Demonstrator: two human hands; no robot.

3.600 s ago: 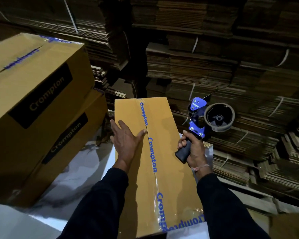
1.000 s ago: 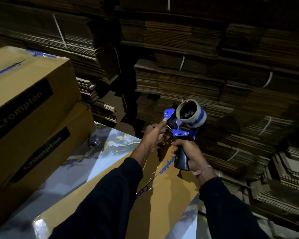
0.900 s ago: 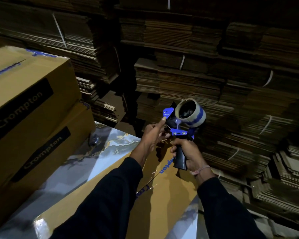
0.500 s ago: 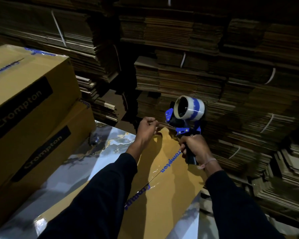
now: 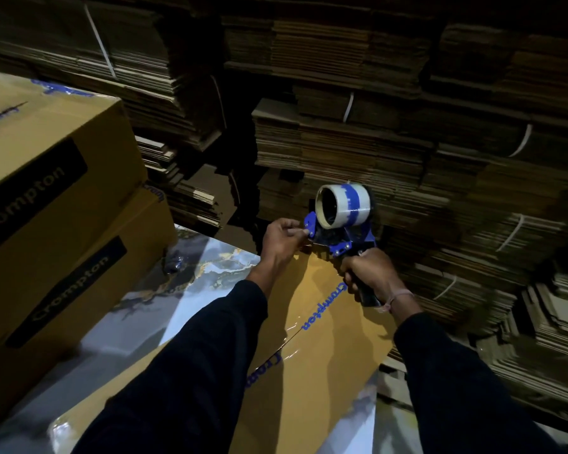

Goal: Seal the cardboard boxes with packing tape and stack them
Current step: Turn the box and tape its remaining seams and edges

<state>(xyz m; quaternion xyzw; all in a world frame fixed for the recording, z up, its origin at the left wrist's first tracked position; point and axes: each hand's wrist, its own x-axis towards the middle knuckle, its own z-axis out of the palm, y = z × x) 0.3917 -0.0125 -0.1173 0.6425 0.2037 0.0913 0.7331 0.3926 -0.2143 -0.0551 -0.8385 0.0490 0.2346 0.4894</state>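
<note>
A yellow-brown cardboard box [image 5: 325, 348] lies on the marble-patterned table, with clear tape printed "Crompton" in blue running along its top seam. My right hand [image 5: 368, 273] grips the black handle of a blue tape dispenser [image 5: 338, 224] at the box's far end. The dispenser carries a roll of white and blue tape. My left hand [image 5: 281, 239] pinches the tape end at the dispenser's blue front plate. Two sealed Crompton boxes [image 5: 46, 204] are stacked at the left.
The marble-patterned table [image 5: 164, 306] shows between the stacked boxes and the box under my arms. Tall strapped bundles of flat cardboard [image 5: 407, 142] fill the whole background and the right side, close behind the dispenser.
Since the earliest frame the box has swung to a diagonal and both hands went to its far end. In the last second the dispenser tipped so the roll faces sideways, and my left fingers closed on the tape end.
</note>
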